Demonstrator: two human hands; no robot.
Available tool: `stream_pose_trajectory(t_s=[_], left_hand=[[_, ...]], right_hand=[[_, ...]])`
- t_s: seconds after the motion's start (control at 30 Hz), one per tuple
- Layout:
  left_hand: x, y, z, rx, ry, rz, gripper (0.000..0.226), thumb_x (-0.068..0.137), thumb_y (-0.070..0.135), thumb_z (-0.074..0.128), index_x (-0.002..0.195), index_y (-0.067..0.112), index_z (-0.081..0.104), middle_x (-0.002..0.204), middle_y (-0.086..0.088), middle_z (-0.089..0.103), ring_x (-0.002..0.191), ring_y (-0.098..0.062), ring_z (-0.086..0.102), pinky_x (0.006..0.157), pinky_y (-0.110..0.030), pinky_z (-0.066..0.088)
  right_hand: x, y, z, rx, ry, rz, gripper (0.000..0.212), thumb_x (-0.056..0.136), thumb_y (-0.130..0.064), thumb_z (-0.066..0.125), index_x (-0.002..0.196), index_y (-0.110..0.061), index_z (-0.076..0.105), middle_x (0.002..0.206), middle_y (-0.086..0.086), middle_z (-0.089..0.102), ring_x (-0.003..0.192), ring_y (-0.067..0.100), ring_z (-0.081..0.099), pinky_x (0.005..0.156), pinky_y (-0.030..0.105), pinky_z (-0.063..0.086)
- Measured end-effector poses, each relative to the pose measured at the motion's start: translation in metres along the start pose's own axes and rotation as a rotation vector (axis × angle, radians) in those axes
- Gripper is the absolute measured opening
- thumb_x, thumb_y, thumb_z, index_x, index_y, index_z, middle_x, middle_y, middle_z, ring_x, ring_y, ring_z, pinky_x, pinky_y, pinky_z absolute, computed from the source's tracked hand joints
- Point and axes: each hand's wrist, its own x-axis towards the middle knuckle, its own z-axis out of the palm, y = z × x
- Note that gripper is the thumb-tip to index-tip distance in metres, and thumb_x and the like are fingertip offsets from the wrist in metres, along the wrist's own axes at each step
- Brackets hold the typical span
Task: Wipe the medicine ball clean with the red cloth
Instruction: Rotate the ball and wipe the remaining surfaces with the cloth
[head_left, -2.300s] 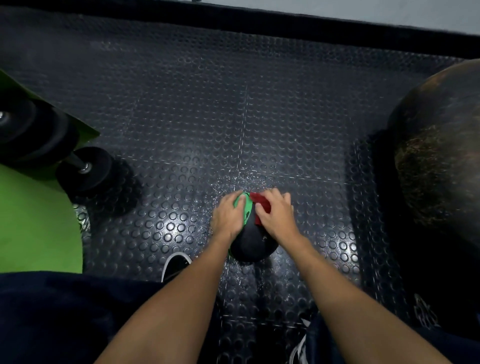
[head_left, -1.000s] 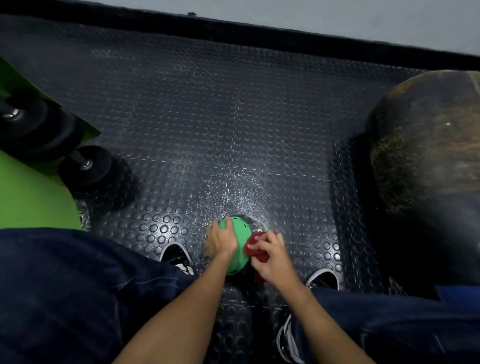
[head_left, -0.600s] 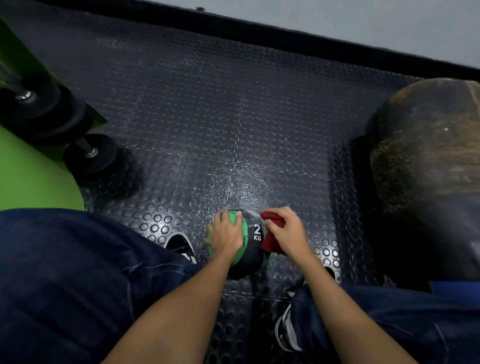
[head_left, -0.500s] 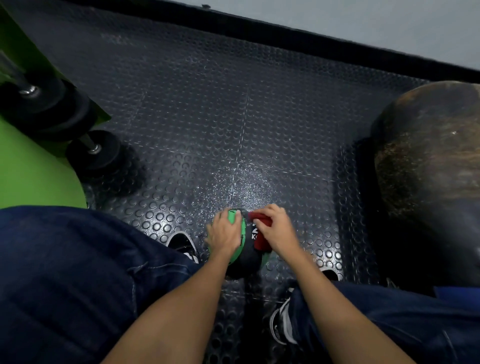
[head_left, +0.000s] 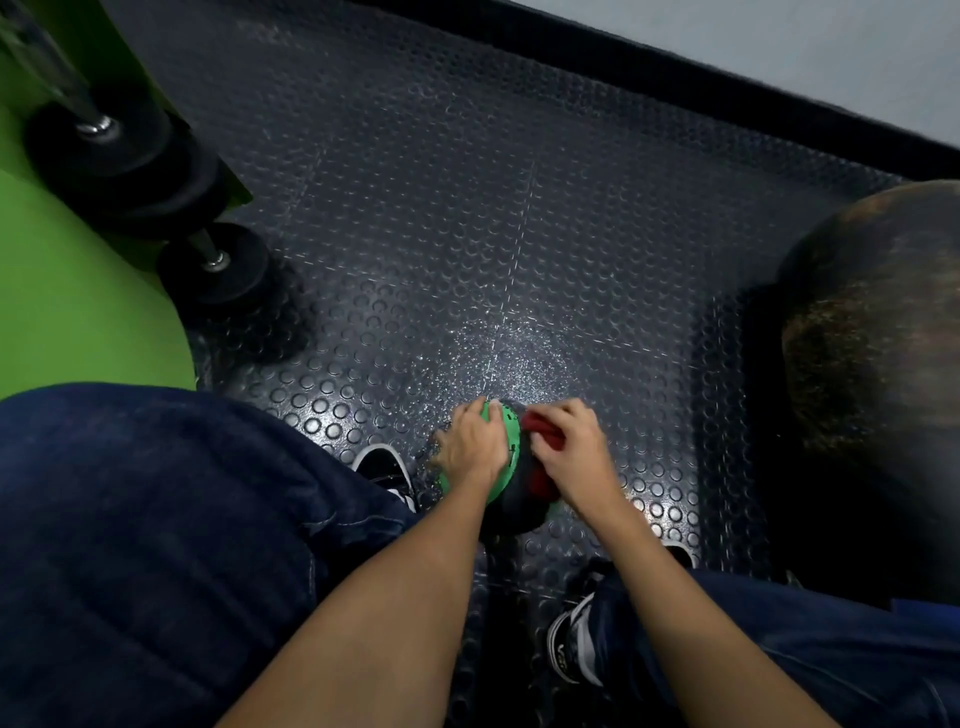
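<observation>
Left hand: mine, low centre of the frame, fingers curved over the green panel of the medicine ball and holding it from the left side. Right hand: just right of the left one, fingers curled round the bunched red cloth, which it presses against the upper right of the ball. Medicine ball: green and black, resting on the floor between my feet, mostly covered by both hands. Floor: dark rubber with raised round studs, seams running up the frame; a patch of fine bright specks lies just above the ball. Left shoe: black with white trim, left of the ball, partly under my knee. Right shoe: black with white stripe, lower right of the ball. Jeans: dark blue, filling the lower left and lower right. Dumbbell: black, upper left, lying partly on a green surface. Large dark ball: scuffed, right edge of the frame, well apart from the medicine ball. Wall: grey, upper right, above a black strip.
</observation>
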Motion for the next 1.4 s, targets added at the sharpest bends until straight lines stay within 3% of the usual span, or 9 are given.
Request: stream_pose_trajectory(t_s=[0.13,0.37,0.53,0.67,0.97,1.1,1.2,1.3,1.4], left_hand=[[0.003,-0.001,0.002,-0.006,0.003,0.001,0.054,0.103,0.056,0.029,0.150,0.033,0.041,0.157,0.003,0.039,0.140,-0.031,0.037,0.112,-0.053,0.032],[0.007,-0.002,0.009,0.022,-0.008,0.013,0.057,0.101,0.061,0.027,0.150,0.035,0.038,0.159,0.005,0.035,0.144,-0.034,0.033,0.116,-0.063,0.025],[0.011,-0.011,0.012,-0.009,0.027,0.043,0.057,0.101,0.061,0.026,0.147,0.034,0.043,0.154,0.002,0.044,0.139,-0.032,0.041,0.112,-0.059,0.033],[0.011,-0.014,0.010,-0.039,0.034,0.064,0.052,0.102,0.057,0.030,0.147,0.036,0.045,0.153,0.005,0.044,0.136,-0.027,0.042,0.111,-0.049,0.034],[0.008,-0.016,0.007,0.001,-0.003,0.087,0.052,0.102,0.058,0.030,0.148,0.037,0.042,0.159,0.005,0.037,0.144,-0.032,0.035,0.117,-0.061,0.027],[0.003,-0.017,0.011,0.047,0.016,0.134,0.053,0.102,0.057,0.028,0.148,0.036,0.041,0.158,0.004,0.037,0.141,-0.030,0.037,0.116,-0.057,0.028],[0.002,-0.018,0.008,-0.001,0.024,0.123,0.047,0.104,0.052,0.031,0.147,0.038,0.044,0.155,0.007,0.040,0.138,-0.028,0.040,0.113,-0.054,0.031],[0.003,-0.018,0.008,-0.035,0.019,0.101,0.047,0.102,0.055,0.033,0.145,0.040,0.046,0.156,0.007,0.041,0.140,-0.028,0.038,0.116,-0.055,0.028],[0.005,-0.013,0.006,-0.032,0.005,0.076,0.049,0.102,0.058,0.033,0.146,0.039,0.044,0.157,0.006,0.040,0.143,-0.030,0.036,0.117,-0.055,0.022]], right_hand=[[-0.005,-0.002,0.021,-0.119,-0.003,-0.009,0.026,0.086,-0.019,0.066,0.112,-0.015,0.069,0.101,-0.013,0.042,0.097,0.009,0.029,0.088,0.018,0.029],[-0.028,0.040,-0.002,0.205,0.051,0.294,0.015,0.085,-0.010,0.065,0.094,-0.021,0.068,0.094,-0.002,0.051,0.094,0.018,0.057,0.086,0.028,0.046],[-0.001,0.007,0.006,-0.014,0.048,0.004,0.019,0.088,-0.023,0.062,0.107,-0.025,0.067,0.102,-0.009,0.051,0.100,0.008,0.040,0.087,0.019,0.038],[-0.014,0.003,0.031,-0.151,0.023,-0.032,0.024,0.092,-0.031,0.055,0.115,-0.024,0.062,0.121,-0.010,0.047,0.103,0.013,0.032,0.088,0.025,0.037],[-0.029,0.037,0.006,0.174,0.117,0.369,0.003,0.094,-0.020,0.054,0.092,-0.020,0.056,0.095,-0.003,0.053,0.094,0.019,0.057,0.085,0.037,0.049],[-0.002,0.003,0.006,-0.025,0.076,0.034,0.019,0.092,-0.033,0.056,0.109,-0.025,0.061,0.105,-0.009,0.053,0.100,0.009,0.043,0.083,0.025,0.040],[-0.001,-0.004,0.021,-0.160,-0.026,-0.040,0.032,0.094,-0.040,0.050,0.124,-0.029,0.056,0.116,-0.014,0.050,0.100,0.005,0.033,0.087,0.027,0.042],[-0.022,0.012,0.025,-0.097,0.023,-0.080,0.027,0.090,-0.028,0.059,0.117,-0.023,0.061,0.116,-0.012,0.051,0.097,0.006,0.029,0.087,0.015,0.033],[-0.051,0.039,0.018,0.115,0.023,0.001,0.019,0.081,-0.010,0.068,0.097,-0.019,0.064,0.103,-0.008,0.048,0.097,0.010,0.046,0.089,0.009,0.034]])
